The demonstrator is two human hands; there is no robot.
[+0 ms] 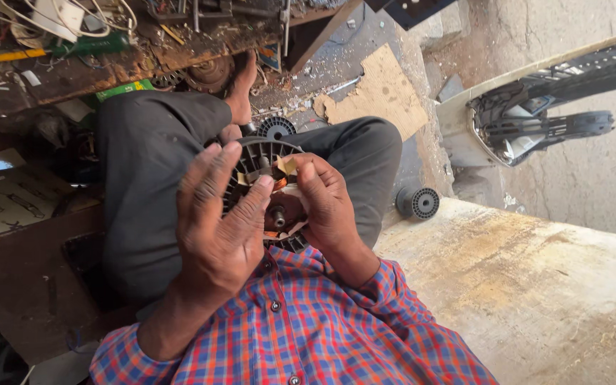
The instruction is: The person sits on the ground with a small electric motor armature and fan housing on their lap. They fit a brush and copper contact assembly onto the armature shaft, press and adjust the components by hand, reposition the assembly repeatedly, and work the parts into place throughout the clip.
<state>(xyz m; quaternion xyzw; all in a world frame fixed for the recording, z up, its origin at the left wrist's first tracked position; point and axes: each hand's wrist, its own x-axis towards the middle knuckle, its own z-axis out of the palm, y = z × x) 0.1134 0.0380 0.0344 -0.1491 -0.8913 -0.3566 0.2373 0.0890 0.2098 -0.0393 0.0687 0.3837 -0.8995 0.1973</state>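
Note:
A round dark motor stator [262, 158] with copper windings and a central shaft sits in front of my chest, over my lap. My left hand [215, 214] is spread along its left side, fingers apart and fingertips touching the rim and core. My right hand [326, 199] grips the stator's right side, thumb and fingers pinching a strip of tan insulation paper [286, 167] at the windings. Both hands hide much of the stator's lower half. My sleeves are red and blue plaid, and my trousers are dark grey.
A cluttered rusty workbench [108, 64] with wires, a green tool and scraps runs along the top left. A small black ribbed wheel [418, 202] lies by a concrete slab [536, 285]. A grey fan housing [529, 114] stands at right; cardboard [379, 93] lies on the floor.

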